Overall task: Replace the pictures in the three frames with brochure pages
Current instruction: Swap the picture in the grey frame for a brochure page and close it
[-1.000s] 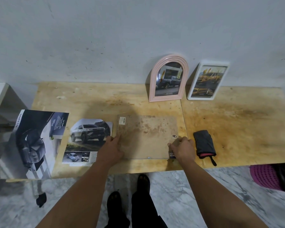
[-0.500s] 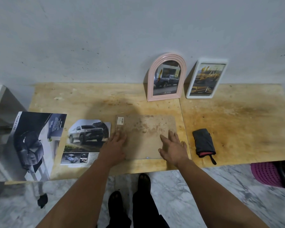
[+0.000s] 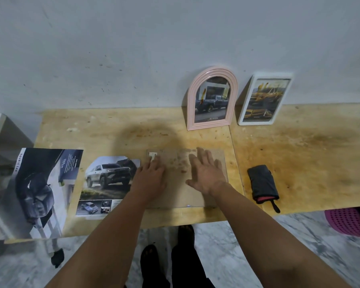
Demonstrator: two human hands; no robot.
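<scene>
Both hands lay flat on brown frame backing board (image 3: 175, 183) at front-centre of tabletop (image 3: 299, 159). Left hand (image 3: 151, 179) pressed board's left part, fingers straight, together. Right hand (image 3: 206, 173) pressed right part, fingers straight, spread. Brochure page (image 3: 108, 183) lay just left of board. Pink arched frame (image 3: 212, 98) and white frame (image 3: 264, 98) leaned against wall.

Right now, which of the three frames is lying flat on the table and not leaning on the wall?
The brown frame face down under both hands; the pink arched frame and white frame stand against the wall.
</scene>
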